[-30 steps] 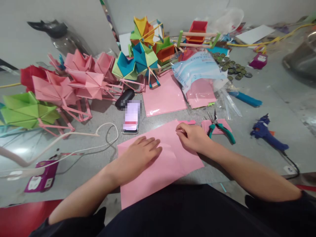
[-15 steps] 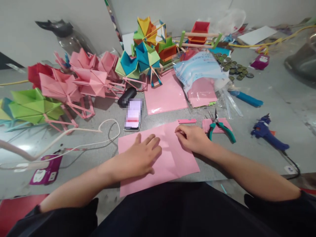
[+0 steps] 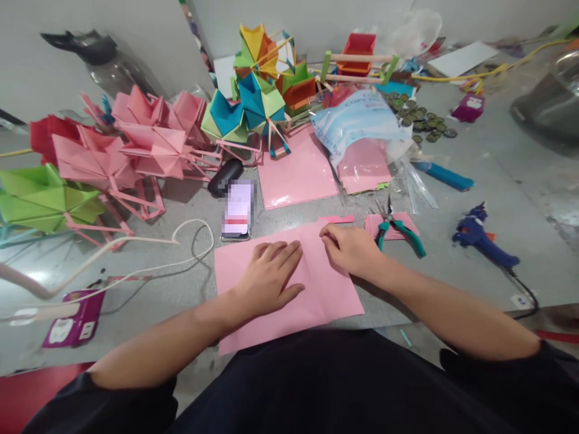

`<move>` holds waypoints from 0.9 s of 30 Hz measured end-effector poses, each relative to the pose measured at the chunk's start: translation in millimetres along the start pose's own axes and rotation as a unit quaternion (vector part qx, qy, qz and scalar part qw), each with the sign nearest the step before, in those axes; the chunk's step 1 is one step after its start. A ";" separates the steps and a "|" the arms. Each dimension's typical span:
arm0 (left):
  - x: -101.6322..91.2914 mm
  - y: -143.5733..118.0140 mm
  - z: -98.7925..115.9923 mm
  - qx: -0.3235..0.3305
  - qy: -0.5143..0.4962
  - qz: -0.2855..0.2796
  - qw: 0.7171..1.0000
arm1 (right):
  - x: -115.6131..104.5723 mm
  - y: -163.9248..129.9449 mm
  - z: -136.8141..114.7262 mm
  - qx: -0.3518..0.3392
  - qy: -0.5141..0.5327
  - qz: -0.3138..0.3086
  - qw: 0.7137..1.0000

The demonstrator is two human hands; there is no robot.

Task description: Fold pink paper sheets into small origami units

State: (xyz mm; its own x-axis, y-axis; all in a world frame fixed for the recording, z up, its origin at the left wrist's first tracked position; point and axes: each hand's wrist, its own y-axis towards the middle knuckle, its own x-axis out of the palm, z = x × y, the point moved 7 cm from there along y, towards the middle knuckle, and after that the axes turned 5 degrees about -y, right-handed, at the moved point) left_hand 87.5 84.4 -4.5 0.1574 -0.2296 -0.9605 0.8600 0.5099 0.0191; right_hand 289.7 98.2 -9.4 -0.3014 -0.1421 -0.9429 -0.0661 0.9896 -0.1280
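Note:
A pink paper sheet (image 3: 332, 289) lies flat on the grey table in front of me, with a crease running down its middle. My left hand (image 3: 269, 277) presses flat on the sheet's centre, fingers spread. My right hand (image 3: 350, 250) pinches the sheet's far right corner between thumb and fingers. A small pink paper strip (image 3: 337, 219) lies just beyond that corner.
Teal-handled pliers (image 3: 398, 229) rest on pink scraps right of my right hand. A blue glue gun (image 3: 482, 238) lies further right. A phone (image 3: 238, 211) sits beyond the sheet. Folded paper models (image 3: 136, 144), more pink sheets (image 3: 296, 172), a paper pack (image 3: 357, 129) and cables (image 3: 136, 268) crowd the back and left.
The sheet has slid a little toward me and now shows a centre crease. My left hand has shifted slightly right across it, while my right hand stays at the far corner.

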 end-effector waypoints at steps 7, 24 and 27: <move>0.4 2.7 0.2 -0.020 -0.005 -0.026 0.999 | -2.5 -3.6 -2.6 -0.003 -0.019 -0.019 1.000; 0.7 5.1 1.0 -0.033 -0.009 -0.044 0.998 | -5.1 -14.3 -4.5 -0.034 -0.031 -0.024 0.999; -0.6 4.0 1.5 -0.017 -0.003 -0.024 1.000 | -9.3 -16.6 -4.6 -0.024 -0.046 -0.026 0.998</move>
State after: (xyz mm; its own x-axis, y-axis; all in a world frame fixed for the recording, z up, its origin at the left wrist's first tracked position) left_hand 91.6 85.3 -3.4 0.1185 -0.2594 -0.9585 0.8493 0.5266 -0.0376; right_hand 289.3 83.0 2.9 -0.2085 -0.1893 -0.9595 -0.1260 0.9781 -0.1656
